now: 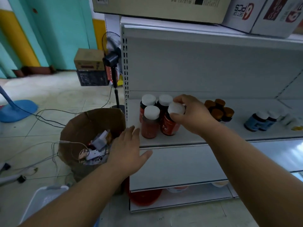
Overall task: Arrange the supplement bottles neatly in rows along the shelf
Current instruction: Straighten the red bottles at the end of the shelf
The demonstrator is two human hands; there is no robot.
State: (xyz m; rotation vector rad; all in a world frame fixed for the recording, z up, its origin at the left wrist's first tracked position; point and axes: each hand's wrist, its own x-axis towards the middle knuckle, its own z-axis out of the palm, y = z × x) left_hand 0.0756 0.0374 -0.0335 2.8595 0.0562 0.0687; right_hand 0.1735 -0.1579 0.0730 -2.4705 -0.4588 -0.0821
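On the white shelf [188,138] four red bottles with white caps stand in a tight cluster at the left end; the right hand [193,115] pinches the cap of the front-right bottle [170,123] between curled fingers and thumb. The left hand [129,148] hovers by the shelf edge, fingers straight and slightly spread, holding nothing. Amber-capped bottles [219,110] and blue-labelled bottles [259,120] stand further right, and a cardboard bin [78,128] on the floor holds papers and wires.
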